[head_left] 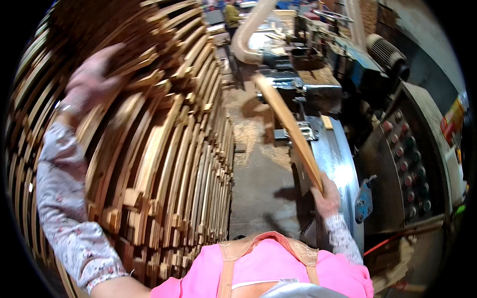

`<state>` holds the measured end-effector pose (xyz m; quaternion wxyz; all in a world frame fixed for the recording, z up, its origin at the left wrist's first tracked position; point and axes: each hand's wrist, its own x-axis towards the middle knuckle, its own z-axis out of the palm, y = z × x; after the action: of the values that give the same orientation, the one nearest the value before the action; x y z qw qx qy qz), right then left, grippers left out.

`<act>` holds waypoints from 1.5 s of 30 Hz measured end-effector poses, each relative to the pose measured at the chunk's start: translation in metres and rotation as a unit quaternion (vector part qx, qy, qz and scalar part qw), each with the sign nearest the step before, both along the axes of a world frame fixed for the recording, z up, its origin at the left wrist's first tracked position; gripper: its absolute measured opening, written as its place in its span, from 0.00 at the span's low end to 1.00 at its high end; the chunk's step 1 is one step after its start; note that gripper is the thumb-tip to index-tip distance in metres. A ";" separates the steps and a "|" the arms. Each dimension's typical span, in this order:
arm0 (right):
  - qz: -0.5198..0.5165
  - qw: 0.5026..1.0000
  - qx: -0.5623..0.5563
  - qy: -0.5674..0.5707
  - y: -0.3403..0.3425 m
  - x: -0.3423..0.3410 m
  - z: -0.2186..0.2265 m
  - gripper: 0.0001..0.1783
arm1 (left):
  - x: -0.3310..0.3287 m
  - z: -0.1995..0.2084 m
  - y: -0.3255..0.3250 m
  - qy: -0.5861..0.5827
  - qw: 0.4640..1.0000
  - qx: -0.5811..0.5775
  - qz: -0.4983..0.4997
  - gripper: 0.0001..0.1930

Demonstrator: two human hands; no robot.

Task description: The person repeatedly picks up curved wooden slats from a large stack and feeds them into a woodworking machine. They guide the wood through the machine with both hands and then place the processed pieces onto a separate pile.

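Observation:
On the right, my right hand (327, 198) is closed around the near end of a long, slightly curved wooden slat (288, 121). The slat slants forward and left beside the metal bed of a woodworking machine (338, 154), its far end near the machine's metal fittings. Reaching far out to the left, my left hand (92, 82) looks pinkish and somewhat blurred. Its fingers are stretched apart over a tall stack of wooden slats (161, 149), and nothing shows in them. Whether it touches the stack, I cannot tell.
A control panel (407, 164) with several buttons stands at the right. A ribbed dust hose (246, 35) drops to the machine's far end, near a motor (385, 49). Wood shavings (246, 131) lie on the floor between stack and machine. A person (231, 17) stands far back.

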<state>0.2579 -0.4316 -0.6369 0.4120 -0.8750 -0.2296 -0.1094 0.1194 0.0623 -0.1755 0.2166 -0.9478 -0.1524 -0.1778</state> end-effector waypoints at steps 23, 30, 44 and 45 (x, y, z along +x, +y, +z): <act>-0.332 0.910 -0.231 0.089 -0.052 0.119 -0.103 0.33 | -0.153 -0.046 0.309 -0.056 0.934 -0.185 0.300 0.46; -0.312 0.920 -0.232 0.051 -0.118 -0.104 -0.085 0.19 | -0.170 -0.040 0.304 -0.072 0.931 -0.225 0.277 0.47; -0.250 0.911 -0.329 0.019 -0.048 0.117 -0.106 0.19 | -0.208 -0.007 0.125 0.038 0.888 0.018 0.459 0.23; -0.211 0.922 -0.326 0.000 -0.039 0.137 -0.112 0.19 | -0.225 -0.005 0.106 0.090 0.858 0.046 0.503 0.24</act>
<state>0.3950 -0.4705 -0.7490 0.0712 -0.9891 -0.0628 -0.1125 -0.1059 0.1680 -0.1802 0.3323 -0.7426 -0.5804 0.0345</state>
